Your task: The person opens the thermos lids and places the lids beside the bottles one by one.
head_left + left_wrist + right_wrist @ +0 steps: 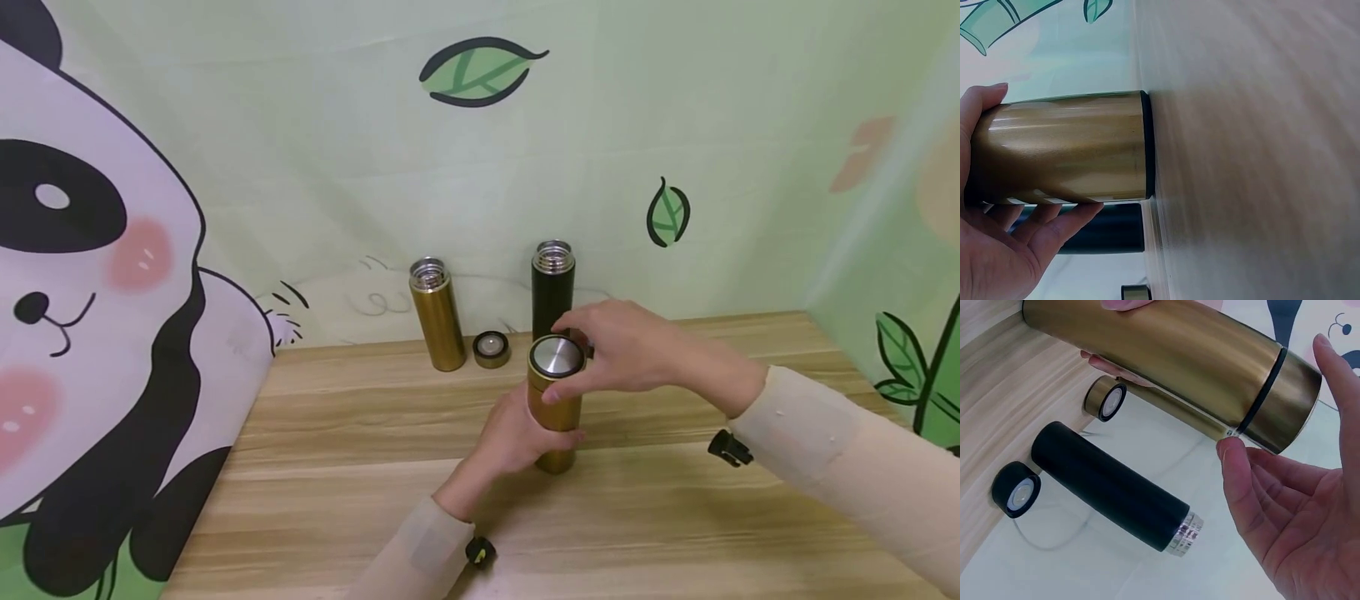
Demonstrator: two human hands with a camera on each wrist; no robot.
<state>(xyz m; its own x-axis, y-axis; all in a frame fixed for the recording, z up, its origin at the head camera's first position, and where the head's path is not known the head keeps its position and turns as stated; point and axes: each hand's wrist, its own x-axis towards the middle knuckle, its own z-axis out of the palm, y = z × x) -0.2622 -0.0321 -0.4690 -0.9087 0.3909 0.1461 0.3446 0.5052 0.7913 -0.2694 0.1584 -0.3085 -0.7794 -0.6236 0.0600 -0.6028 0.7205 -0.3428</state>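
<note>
A gold thermos flask (558,410) stands upright on the wooden table, capped by a gold lid (557,357) with a brushed silver top. Low on its body, my left hand (508,435) grips it, thumb on one side and fingers on the other. Thumb and fingers of my right hand (630,346) pinch the lid from opposite sides; in the right wrist view the fingertips sit near the dark ring (1265,387) below the lid. Behind it, partly covered by my right hand, stands an open black flask (553,287).
A second gold flask (438,325), uncapped, stands at the table's back edge, with a loose gold lid (491,350) beside it. The right wrist view shows a loose black lid (1015,489) near the black flask's base. A printed cloth wall (360,167) rises behind the table.
</note>
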